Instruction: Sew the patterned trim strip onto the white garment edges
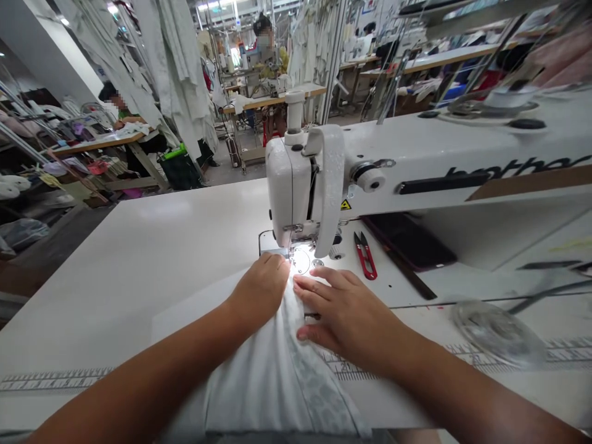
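Shows at centre, running from the needle plate (pixel 301 261) toward 6 o'clock, white fabric (pixel 250 382) with a grey spotted strip (pixel 321 379) on its 5 o'clock side. Looks, as a judgement, laid in place and lined up at the needle; seems left to pass through nearly all the length in view, spread on the near side. Cannot make out finished stitching beyond the fingers, nor say more about the amount done.

Lies beneath both hands, narrow at the top and widening toward 6 o'clock in soft lengthwise folds. Touches the left hand (pixel 261 287) at 8 o'clock of the needle plate: fingers bent inward, apparently pinching the fabric near its upper end. Meets the right hand (pixel 345 305) at 4 o'clock: fingers spread and loose, resting along the fabric's edge, clamping nothing.

Find just beyond, from 12 to 2 o'clock, a white Brother sewing machine (pixel 411 148). Note at 3 o'clock red-handled thread snips (pixel 367 262), then a dark phone-like slab (pixel 416 240) and, between 3 and 4, a blurred clear reel (pixel 499 333). See bare white tabletop (pixel 161 246) at 9 o'clock and printed ruler markings (pixel 50 379) at 8. Add, farther off, one co-worker (pixel 129 116) at 10 o'clock, hanging pale cloth (pixel 171 68) at 11 and another co-worker (pixel 266 55) near 12.
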The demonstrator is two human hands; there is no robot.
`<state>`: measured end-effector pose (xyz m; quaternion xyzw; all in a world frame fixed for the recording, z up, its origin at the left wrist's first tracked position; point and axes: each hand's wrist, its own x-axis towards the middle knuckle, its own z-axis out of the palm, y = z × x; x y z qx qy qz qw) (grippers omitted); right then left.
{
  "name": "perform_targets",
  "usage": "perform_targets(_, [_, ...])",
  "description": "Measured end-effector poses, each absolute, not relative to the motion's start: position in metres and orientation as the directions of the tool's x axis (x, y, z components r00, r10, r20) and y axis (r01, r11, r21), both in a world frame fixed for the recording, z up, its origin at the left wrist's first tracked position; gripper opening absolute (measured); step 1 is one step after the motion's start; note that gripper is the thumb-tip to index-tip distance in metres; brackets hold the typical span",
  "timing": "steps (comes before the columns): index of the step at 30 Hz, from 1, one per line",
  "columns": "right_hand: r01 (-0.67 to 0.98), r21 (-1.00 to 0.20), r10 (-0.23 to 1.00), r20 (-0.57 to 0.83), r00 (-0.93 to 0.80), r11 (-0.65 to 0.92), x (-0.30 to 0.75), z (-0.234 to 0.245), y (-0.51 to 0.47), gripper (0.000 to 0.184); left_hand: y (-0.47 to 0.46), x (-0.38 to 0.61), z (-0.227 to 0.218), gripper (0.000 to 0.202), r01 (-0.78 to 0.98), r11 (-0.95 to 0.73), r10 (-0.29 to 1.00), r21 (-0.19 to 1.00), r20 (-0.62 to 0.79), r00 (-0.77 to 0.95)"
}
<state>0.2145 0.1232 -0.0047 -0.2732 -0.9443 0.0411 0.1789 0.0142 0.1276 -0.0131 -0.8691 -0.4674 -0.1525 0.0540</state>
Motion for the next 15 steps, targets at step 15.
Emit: perform_targets(15, [0.54,-0.181,0.569,0.275,-0.775,0.822,0.2106,-0.0047,0.1171,0.055,0.1325,0.0078,-0.0185,0.016,0.778,-0.622,0.744,0.087,0.376,0.553])
